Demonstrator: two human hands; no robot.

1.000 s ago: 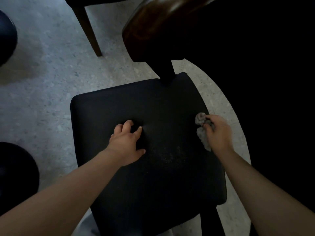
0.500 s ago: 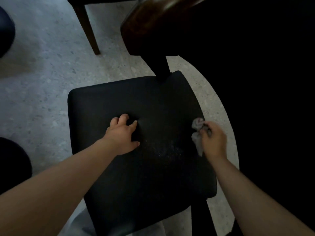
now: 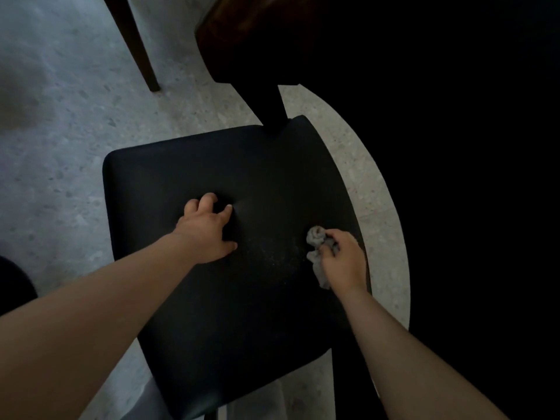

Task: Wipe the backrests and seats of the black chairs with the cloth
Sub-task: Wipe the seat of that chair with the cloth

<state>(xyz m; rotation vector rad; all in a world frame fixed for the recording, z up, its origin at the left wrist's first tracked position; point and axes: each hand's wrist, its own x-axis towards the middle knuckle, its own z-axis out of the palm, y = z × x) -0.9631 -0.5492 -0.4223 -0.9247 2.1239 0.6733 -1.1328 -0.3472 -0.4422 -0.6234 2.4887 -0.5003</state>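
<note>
– Seat (image 3: 242, 313), black, padded: how is it entered?
– One is entered, seen from above, on a speckled grey floor (image 3: 60, 153). Pale dust specks (image 3: 274, 253) are noted near its middle.
– Backrest (image 3: 242, 40)?
– One, dark brown and glossy, carried on a dark post (image 3: 274, 110) at the seat's far edge.
– Left hand (image 3: 206, 234)?
– Rested on the seat, left of centre. Its fingers (image 3: 209, 200) are bent and spread apart, tips pressed into the padding, thumb held out to the side. Nothing is held.
– Cloth (image 3: 315, 237)?
– One, grey and crumpled, laid against the seat near its right edge, just beside the specks.
– Right hand (image 3: 344, 262)?
– Placed over the cloth. Its fingers are curled and pinched round the bunched fabric; a tail is left showing toward the wrist.
– Other items?
– One brown chair leg (image 3: 139, 47) is logged at upper left, well apart from the seat.
</note>
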